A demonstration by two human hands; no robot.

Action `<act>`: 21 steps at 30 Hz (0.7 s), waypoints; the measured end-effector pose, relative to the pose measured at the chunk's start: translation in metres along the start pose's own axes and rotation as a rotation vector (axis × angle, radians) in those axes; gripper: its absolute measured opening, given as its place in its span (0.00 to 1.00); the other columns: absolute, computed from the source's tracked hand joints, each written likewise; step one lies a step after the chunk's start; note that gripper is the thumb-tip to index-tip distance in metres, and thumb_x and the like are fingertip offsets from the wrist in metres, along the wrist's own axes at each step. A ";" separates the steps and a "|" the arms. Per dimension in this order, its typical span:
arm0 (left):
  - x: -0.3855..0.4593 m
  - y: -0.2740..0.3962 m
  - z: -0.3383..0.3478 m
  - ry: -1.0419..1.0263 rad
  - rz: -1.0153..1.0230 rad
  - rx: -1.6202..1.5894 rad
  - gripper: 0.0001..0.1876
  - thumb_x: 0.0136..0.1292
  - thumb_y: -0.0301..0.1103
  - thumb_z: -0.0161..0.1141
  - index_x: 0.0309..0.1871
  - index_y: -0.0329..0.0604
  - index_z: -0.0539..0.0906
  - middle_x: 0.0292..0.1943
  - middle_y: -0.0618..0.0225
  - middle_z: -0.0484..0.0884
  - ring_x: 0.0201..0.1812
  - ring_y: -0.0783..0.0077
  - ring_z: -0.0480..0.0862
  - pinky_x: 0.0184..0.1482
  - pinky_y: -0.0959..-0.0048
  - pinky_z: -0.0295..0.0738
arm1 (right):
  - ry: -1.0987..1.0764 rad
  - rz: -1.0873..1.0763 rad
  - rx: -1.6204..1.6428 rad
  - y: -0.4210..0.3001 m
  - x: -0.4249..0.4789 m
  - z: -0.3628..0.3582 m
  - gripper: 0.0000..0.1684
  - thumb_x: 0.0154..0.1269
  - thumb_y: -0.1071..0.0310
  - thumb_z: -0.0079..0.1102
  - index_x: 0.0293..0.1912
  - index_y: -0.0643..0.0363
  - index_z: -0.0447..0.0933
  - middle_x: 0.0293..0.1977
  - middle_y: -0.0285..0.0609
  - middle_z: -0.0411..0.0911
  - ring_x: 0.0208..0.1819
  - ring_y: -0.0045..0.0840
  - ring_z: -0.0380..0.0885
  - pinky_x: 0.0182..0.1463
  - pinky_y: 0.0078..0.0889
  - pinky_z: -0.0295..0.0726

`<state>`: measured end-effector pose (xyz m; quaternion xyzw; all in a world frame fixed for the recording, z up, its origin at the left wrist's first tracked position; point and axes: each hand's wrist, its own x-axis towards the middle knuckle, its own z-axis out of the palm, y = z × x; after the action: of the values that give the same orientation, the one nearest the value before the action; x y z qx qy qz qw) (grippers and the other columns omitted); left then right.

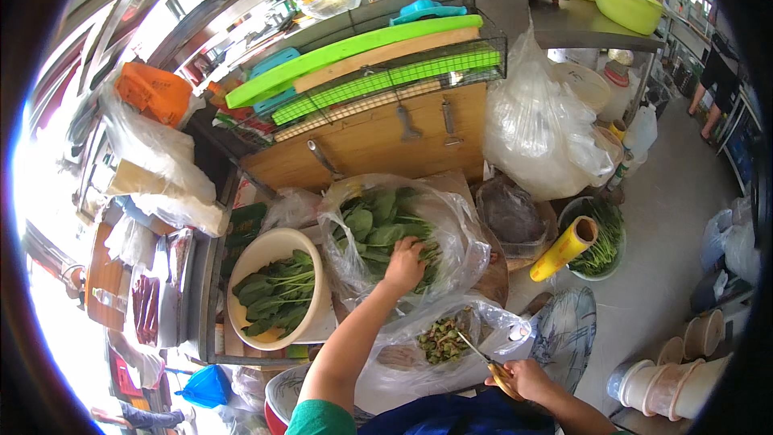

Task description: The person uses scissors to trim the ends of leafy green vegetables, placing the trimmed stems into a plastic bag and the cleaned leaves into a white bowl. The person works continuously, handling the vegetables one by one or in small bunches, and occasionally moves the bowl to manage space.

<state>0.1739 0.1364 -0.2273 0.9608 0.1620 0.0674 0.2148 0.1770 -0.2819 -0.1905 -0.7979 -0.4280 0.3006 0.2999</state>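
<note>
My left hand (406, 264) reaches into an opened clear plastic bag (465, 254) full of leafy greens (368, 223). Its fingers curl over the stems, and whether they grip any is hidden. My right hand (528, 379) holds scissors with yellow handles (502, 379), the blades (472, 344) pointing up and left. Just beyond the tips, a second clear bag (398, 377) in front of me holds cut stem ends (444, 338). To the left of the greens stands a cream plastic basin (237, 314) with more leafy greens (281, 293) in it, stems mostly towards the right.
A yellow cling-film roll (564, 248) leans by a tub of thin green vegetables (598, 241) at right. A large plastic bag (525, 127) hangs behind. Cutting boards (356, 63) fill a wire rack above peelers (406, 124). Another person (718, 66) stands far right.
</note>
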 end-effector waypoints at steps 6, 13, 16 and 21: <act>0.010 0.012 -0.003 -0.080 -0.054 0.089 0.35 0.53 0.32 0.78 0.65 0.43 0.76 0.62 0.49 0.73 0.66 0.44 0.72 0.68 0.52 0.71 | -0.015 0.075 0.230 0.039 0.004 0.034 0.27 0.66 0.46 0.69 0.31 0.64 0.83 0.29 0.53 0.85 0.30 0.45 0.86 0.35 0.42 0.83; 0.008 0.001 -0.001 -0.106 -0.044 0.159 0.38 0.52 0.36 0.78 0.67 0.44 0.73 0.59 0.50 0.75 0.61 0.43 0.76 0.65 0.52 0.73 | -0.158 0.155 0.115 0.006 0.016 0.009 0.28 0.65 0.40 0.66 0.36 0.60 0.85 0.33 0.53 0.87 0.37 0.47 0.87 0.43 0.45 0.83; 0.015 0.016 -0.020 -0.195 -0.116 0.193 0.38 0.51 0.39 0.77 0.67 0.46 0.74 0.59 0.51 0.76 0.59 0.43 0.78 0.64 0.53 0.73 | -0.173 0.174 0.085 0.002 0.013 0.006 0.28 0.65 0.38 0.66 0.37 0.58 0.86 0.33 0.53 0.87 0.37 0.47 0.87 0.44 0.44 0.83; 0.015 -0.004 -0.028 -0.117 -0.101 0.121 0.35 0.48 0.39 0.76 0.64 0.46 0.79 0.59 0.51 0.77 0.57 0.41 0.80 0.63 0.53 0.73 | -0.208 0.111 0.106 -0.001 0.007 0.006 0.20 0.69 0.52 0.67 0.38 0.62 0.86 0.36 0.48 0.89 0.32 0.37 0.88 0.37 0.33 0.83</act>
<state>0.1810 0.1559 -0.2033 0.9649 0.2011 -0.0097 0.1686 0.1757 -0.2739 -0.1948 -0.7678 -0.3957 0.4201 0.2783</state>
